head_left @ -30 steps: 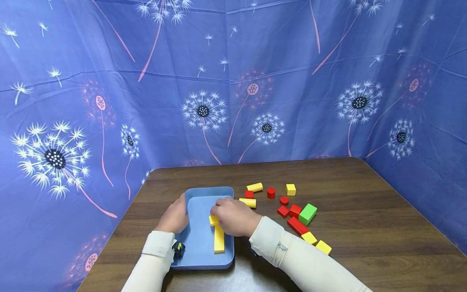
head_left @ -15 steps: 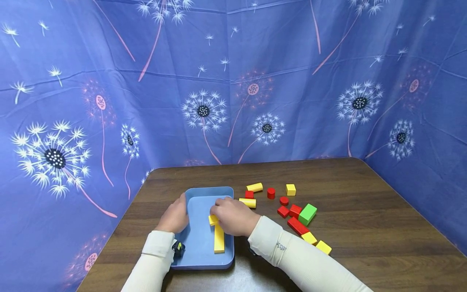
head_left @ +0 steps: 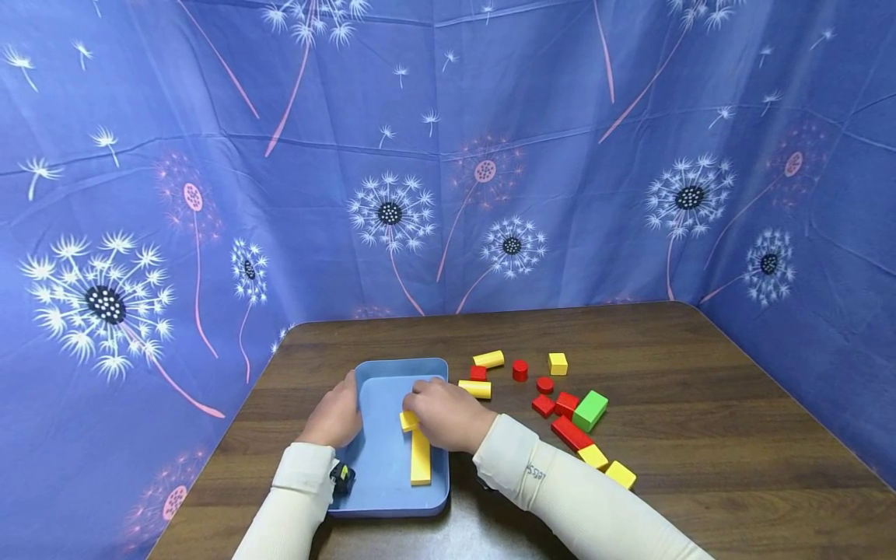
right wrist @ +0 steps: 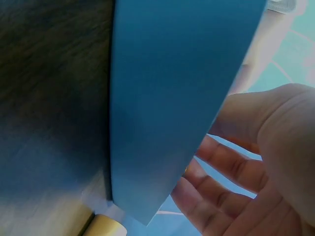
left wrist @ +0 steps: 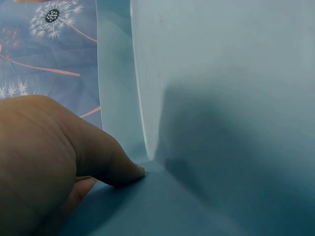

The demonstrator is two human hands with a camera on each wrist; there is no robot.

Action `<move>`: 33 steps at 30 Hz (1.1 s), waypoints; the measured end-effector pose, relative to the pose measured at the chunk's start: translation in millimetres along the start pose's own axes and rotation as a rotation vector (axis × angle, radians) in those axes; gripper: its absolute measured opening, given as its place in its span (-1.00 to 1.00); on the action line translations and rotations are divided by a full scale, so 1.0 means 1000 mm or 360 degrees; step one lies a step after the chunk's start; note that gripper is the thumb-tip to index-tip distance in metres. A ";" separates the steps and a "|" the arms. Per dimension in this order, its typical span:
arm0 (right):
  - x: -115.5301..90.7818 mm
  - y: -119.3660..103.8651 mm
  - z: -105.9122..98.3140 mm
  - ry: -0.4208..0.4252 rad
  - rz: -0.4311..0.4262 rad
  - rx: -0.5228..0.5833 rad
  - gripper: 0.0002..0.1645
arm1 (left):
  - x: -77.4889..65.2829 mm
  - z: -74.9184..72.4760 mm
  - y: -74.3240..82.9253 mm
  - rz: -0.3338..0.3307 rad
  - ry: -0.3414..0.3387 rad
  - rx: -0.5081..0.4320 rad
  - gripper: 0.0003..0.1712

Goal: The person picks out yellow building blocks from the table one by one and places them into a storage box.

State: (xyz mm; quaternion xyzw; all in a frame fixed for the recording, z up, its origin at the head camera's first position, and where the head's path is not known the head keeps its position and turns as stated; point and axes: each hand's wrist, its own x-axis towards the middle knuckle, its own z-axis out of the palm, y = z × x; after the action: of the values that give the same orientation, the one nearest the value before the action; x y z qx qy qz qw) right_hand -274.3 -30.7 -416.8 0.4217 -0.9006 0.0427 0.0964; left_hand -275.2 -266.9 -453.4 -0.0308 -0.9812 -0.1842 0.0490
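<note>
My left hand (head_left: pixel 334 414) grips the left wall of a blue tray (head_left: pixel 388 512). In the left wrist view its thumb (left wrist: pixel 110 160) presses the wall's inner face, and some fingers show outside. My right hand (head_left: pixel 451 416) reaches over the tray's right wall and holds a small yellow block (head_left: pixel 409 421) at its fingertips, mostly hidden by the hand in the head view. Just below that block, a long yellow block (head_left: pixel 421 459) lies on the tray floor. The right wrist view shows the curled fingers (right wrist: pixel 221 191) behind the tray's outer wall (right wrist: pixel 157 108).
Right of the tray, two yellow cylinders (head_left: pixel 488 359) flank a small red block (head_left: pixel 478 373). Farther right lie red cylinders (head_left: pixel 520 370), a yellow cube (head_left: pixel 558 364), several red blocks (head_left: pixel 572 433), a green block (head_left: pixel 590 411) and yellow blocks (head_left: pixel 621 474). A blue dandelion-print cloth (head_left: pixel 448 194) hangs behind the table.
The right forearm has shifted and turned very slightly, and the small yellow block has moved a touch to the left. The left hand, tray and loose blocks stay where they were.
</note>
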 end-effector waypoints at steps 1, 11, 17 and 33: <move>0.000 0.000 0.000 -0.0003 0.0005 0.0002 -0.77 | 0.000 0.000 0.000 -0.0006 -0.0004 -0.0005 -0.22; 0.003 0.001 0.002 -0.0002 0.0037 0.0034 -0.73 | 0.000 -0.001 0.000 0.0006 0.0029 -0.0007 -0.22; 0.006 0.006 0.005 0.0023 0.0043 0.0004 -0.73 | -0.002 -0.001 0.000 0.0026 0.0055 -0.0021 -0.22; 0.011 0.012 0.009 -0.0018 0.0086 -0.0009 -0.80 | -0.003 -0.001 -0.001 0.0031 0.0054 -0.0012 -0.17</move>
State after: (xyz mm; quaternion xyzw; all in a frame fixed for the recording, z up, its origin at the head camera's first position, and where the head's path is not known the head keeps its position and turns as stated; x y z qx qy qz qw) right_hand -291.2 -32.4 -423.2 0.3971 -0.9124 0.0402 0.0913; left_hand -272.6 -268.6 -453.5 -0.0374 -0.9791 -0.1881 0.0673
